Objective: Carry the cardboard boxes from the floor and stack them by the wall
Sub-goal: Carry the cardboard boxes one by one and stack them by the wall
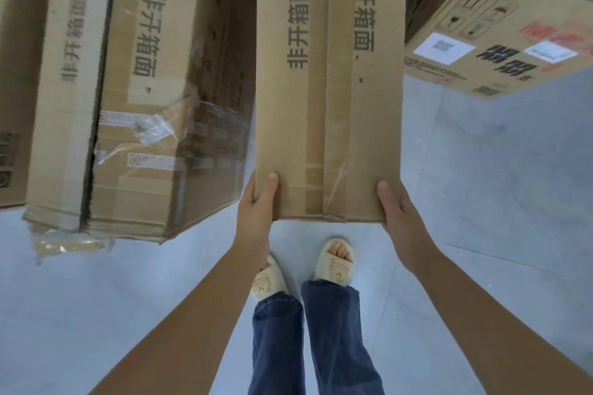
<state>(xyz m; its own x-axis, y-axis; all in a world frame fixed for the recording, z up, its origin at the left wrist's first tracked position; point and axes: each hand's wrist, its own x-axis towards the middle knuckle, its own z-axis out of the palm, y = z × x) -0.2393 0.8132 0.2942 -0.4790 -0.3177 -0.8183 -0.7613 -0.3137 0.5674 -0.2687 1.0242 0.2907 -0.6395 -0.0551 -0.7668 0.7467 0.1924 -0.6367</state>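
A long brown cardboard box (330, 83) with black printed characters is held up above the floor in front of me. My left hand (258, 205) grips its near left corner, thumb on top. Its near right corner is gripped by my right hand (396, 208), thumb also on the top face. To the left lies a larger cardboard box (134, 99) with torn clear tape. At the upper right sits a third box (500, 32) with red and black print and white labels.
Pale grey floor (481, 170) stretches between the boxes and to the right. My feet in cream slippers (335, 261) and blue jeans stand directly below the held box. Another box edge shows at the far left (12, 74).
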